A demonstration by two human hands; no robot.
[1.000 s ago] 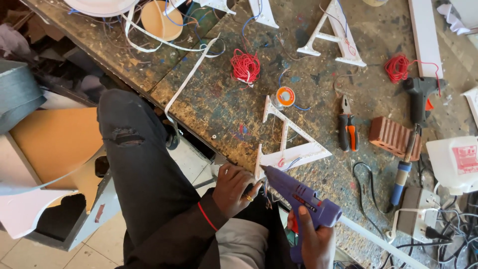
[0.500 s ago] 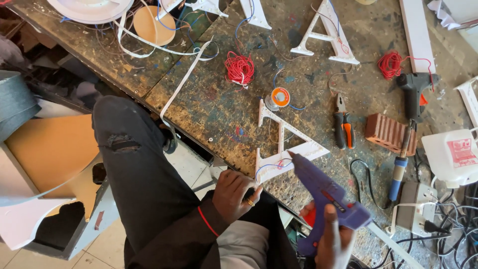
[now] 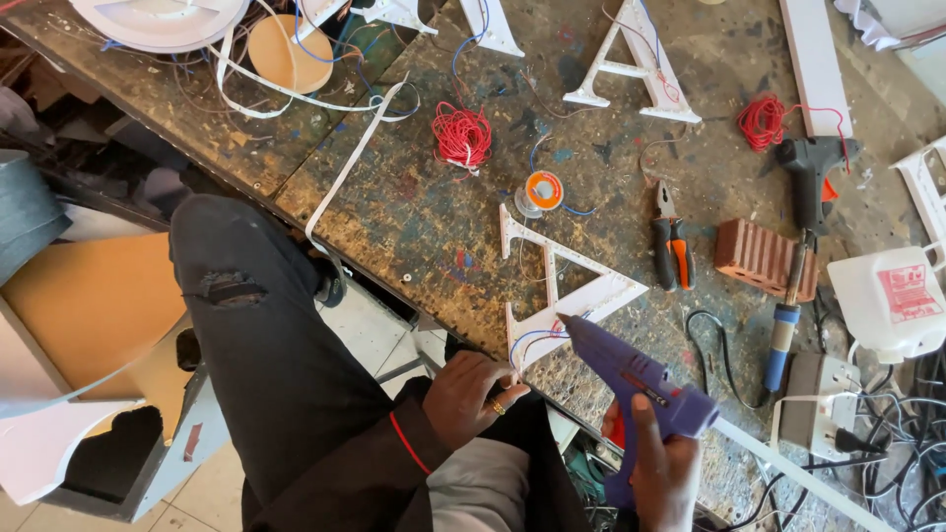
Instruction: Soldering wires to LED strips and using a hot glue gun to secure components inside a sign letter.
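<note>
My right hand (image 3: pixel 657 471) grips a purple glue gun (image 3: pixel 631 379), its nozzle pointing at the near leg of a white letter-shaped sign shell (image 3: pixel 557 281) lying at the workbench's front edge. My left hand (image 3: pixel 468 399) pinches the near corner of that letter, where thin blue and red wires come out. My black-trousered leg (image 3: pixel 266 345) is raised toward the bench edge at the left.
On the paint-stained bench (image 3: pixel 414 212) lie a red wire coil (image 3: pixel 461 134), an orange solder spool (image 3: pixel 541 189), orange-handled pliers (image 3: pixel 672 244), a red brick (image 3: pixel 764 258), a soldering iron (image 3: pixel 783 325), a black glue gun (image 3: pixel 813 177), another white letter (image 3: pixel 631 64) and a white jug (image 3: pixel 887 300). Cardboard and boxes sit on the floor at left.
The glue gun has swung right and its nozzle has come down to the letter's near leg. My left hand keeps its hold on the corner.
</note>
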